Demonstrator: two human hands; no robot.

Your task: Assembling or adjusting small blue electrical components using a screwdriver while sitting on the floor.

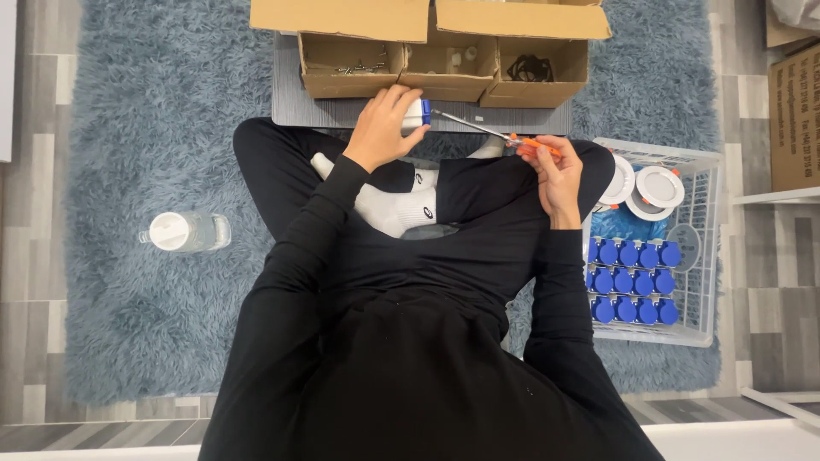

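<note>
Left hand [383,128] has its grip wrapped around a small white-and-blue part [416,113]. Right hand [551,171] pinches the orange-handled screwdriver [487,130], tip at the part, probably driving a screw. Next needs steady turning, I'd say.

screwdriver [512,139] orange handle, silver shaft; part [417,113] in left hand [382,128] white with blue end; rug [145,111] shaggy grey-blue; boxes [444,64] brown cardboard; basket [696,256] white, blue caps [632,254]; clothes black, socks [401,205] white
</note>
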